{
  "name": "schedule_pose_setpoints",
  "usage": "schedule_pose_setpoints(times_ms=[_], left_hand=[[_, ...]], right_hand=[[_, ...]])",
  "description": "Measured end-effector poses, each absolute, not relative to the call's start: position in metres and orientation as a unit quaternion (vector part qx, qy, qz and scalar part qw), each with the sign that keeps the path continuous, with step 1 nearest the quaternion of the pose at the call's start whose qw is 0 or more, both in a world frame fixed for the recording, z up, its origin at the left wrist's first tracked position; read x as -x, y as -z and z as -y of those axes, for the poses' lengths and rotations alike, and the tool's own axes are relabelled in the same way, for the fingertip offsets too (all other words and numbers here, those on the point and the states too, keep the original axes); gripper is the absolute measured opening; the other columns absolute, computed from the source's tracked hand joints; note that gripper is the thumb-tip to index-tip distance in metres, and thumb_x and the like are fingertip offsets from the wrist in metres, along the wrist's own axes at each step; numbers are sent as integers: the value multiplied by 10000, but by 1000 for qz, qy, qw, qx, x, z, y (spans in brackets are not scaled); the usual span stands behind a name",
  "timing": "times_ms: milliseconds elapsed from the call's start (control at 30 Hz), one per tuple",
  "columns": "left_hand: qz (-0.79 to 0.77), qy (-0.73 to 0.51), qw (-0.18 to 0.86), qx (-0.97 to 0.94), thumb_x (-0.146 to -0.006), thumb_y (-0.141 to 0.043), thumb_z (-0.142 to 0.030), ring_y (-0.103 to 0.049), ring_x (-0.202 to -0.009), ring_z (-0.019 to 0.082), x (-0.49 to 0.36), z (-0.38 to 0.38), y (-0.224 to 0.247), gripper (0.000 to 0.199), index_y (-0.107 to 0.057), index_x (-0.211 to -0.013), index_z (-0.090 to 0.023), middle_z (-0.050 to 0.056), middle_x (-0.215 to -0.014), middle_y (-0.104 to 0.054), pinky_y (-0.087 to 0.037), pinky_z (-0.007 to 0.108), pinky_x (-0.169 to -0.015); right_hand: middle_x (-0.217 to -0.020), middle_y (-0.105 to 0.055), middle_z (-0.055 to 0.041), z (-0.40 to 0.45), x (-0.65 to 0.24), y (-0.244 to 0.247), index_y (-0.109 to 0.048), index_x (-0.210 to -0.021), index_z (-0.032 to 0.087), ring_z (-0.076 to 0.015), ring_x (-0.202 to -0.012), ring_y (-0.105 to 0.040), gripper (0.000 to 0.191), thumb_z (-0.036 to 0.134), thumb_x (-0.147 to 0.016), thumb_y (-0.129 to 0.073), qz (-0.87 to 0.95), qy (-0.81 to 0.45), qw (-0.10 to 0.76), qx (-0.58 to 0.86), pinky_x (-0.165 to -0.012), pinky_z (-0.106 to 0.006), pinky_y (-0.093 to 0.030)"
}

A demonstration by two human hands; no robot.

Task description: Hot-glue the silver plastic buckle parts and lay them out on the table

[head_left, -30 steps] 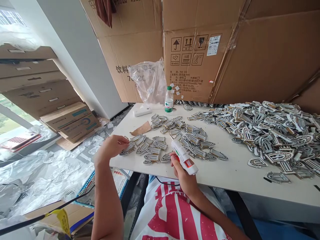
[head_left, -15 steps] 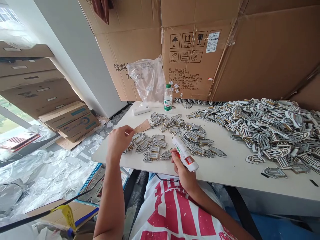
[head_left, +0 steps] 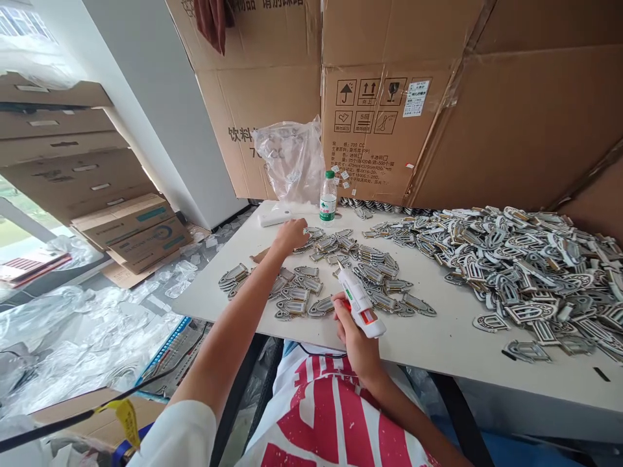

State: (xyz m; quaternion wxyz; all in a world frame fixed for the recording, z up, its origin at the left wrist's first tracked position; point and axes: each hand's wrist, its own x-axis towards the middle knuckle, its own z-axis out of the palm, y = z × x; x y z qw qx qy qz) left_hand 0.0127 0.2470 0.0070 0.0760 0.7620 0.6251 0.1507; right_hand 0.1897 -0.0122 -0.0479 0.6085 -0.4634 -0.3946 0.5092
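Left hand (head_left: 291, 235) stretched far forward, fingers curled down — right hand (head_left: 351, 329) near body, fist clenched.

A white worktop (head_left: 452, 344) stood against tall cardboard boxes (head_left: 389, 97). Left of the worktop rose a pale wall (head_left: 146, 110), then flattened cartons (head_left: 73, 162) and a daylit window (head_left: 14, 227); clear plastic sheeting (head_left: 73, 344) covered the floor.

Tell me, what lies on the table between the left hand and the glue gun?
In the head view, small stacks of flat grey cutouts lie between the left hand and the glue gun.
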Motion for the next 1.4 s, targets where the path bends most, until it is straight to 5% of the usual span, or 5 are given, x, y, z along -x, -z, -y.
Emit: schedule_pose_setpoints(times_ms=[233,433,600,733,1400], left_hand=[[-622,-183,123,-752,-909,-811,-284,-743,-1056,286,-12,-257,6,365,-755,-1247,-161,101,-1074,-815,-564,443,-988],[-587,-280,166,-741,-820,-785,-259,-774,-970,308,-4,-225,-1,133,-786,-931,-186,108,-950,-829,-565,383,-888],[-559,-389,213,-701,-933,-680,-399,-803,-942,241,6,-157,-6,265,-683,-1111,-203,89,-1014,-817,-626,341,-833],[-505,-525,326,-602,-817,-806,-346,-812,-915,235,10,-102,-17,352,-690,-1129,-231,58,-985,-813,-652,347,-817],[-477,-543,370,-584,-749,-944,-402,-772,-711,218,-28,-51,-36,270,-778,-873,-228,45,-821,-817,-657,336,-645]], right_hand=[[-752,-585,34,13,-188,52,-750,-1017,205,-109,-527,-336,517,711,-915,-788,401,-507,605,465,-476,-285,-308],[-720,-559,35,12,-187,54,-736,-946,201,-115,-536,-340,527,727,-929,-763,419,-511,593,461,-477,-282,-296],[-670,-527,37,13,-185,57,-689,-816,211,-125,-546,-339,538,734,-912,-771,427,-506,585,468,-472,-284,-293],[-609,-474,56,14,-183,58,-712,-835,204,-130,-538,-352,538,733,-900,-786,423,-523,577,463,-488,-283,-315],[-698,-636,-21,16,-184,57,-772,-858,196,-149,-553,-443,556,751,-899,-790,432,-489,586,481,-464,-285,-338]])
